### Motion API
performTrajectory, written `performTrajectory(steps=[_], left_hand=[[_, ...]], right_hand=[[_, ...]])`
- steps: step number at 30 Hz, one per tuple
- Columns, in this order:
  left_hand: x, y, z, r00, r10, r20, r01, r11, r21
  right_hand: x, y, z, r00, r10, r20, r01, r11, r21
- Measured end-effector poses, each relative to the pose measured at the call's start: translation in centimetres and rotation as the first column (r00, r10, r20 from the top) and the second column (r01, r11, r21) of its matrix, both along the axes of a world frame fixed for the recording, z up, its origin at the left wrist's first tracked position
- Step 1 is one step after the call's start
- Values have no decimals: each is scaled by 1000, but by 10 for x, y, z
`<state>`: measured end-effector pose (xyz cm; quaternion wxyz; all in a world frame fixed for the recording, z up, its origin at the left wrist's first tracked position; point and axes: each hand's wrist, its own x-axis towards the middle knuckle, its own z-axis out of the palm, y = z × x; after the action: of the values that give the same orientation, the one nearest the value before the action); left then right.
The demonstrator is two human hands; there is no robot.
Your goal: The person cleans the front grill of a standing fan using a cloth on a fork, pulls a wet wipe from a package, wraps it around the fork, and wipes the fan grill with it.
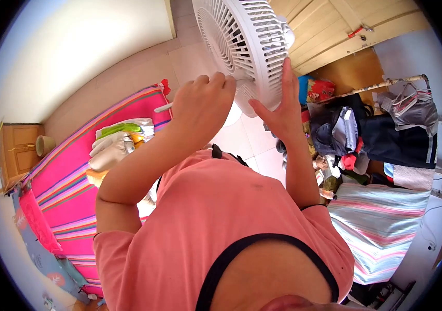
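My spread right hand (282, 111) is touching the electric fan (254, 49) from behind; my left hand (201, 101) is gripping a white handle (163, 108) in front.

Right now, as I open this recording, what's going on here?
A person is handling a white fan with both hands close to it. The left hand is closed around a slim pale object; only one end shows, so I can't tell what it is. The right hand is spread against the fan's side, not closed around it. Off to the left, a bundle of cloth lies on a pink striped cover.
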<state>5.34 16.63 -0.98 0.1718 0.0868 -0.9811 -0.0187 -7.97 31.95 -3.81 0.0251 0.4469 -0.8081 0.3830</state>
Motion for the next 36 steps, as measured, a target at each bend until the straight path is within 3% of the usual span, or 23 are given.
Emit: performTrajectory(steps=[7,10,13,18,22,28,36], left_hand=[[-28,10,3,1000,-26,-3,26,999,-26],[-32,8,4,997,-68,41,69,998,-16],[-17,6,4,987,-154,-45,153,988,-24],[21,7,12,999,-51,7,50,998,26],[39,0,-9,1000,2,11,-2,999,45],[24,-8,-45,993,57,-99,-44,991,129],[18,-5,-41,981,-21,-193,42,994,102]], right_hand=[[-1,-6,-6,995,-14,-98,10,999,-38],[-3,-2,-3,995,-42,-94,39,998,-41],[2,-2,0,993,-117,-29,118,992,45],[-1,0,-3,992,-108,-64,109,994,18],[-6,-4,1,992,-112,-53,112,994,-2],[-7,-6,0,990,-124,-63,129,989,66],[-3,-7,1,985,-108,-134,111,994,15]])
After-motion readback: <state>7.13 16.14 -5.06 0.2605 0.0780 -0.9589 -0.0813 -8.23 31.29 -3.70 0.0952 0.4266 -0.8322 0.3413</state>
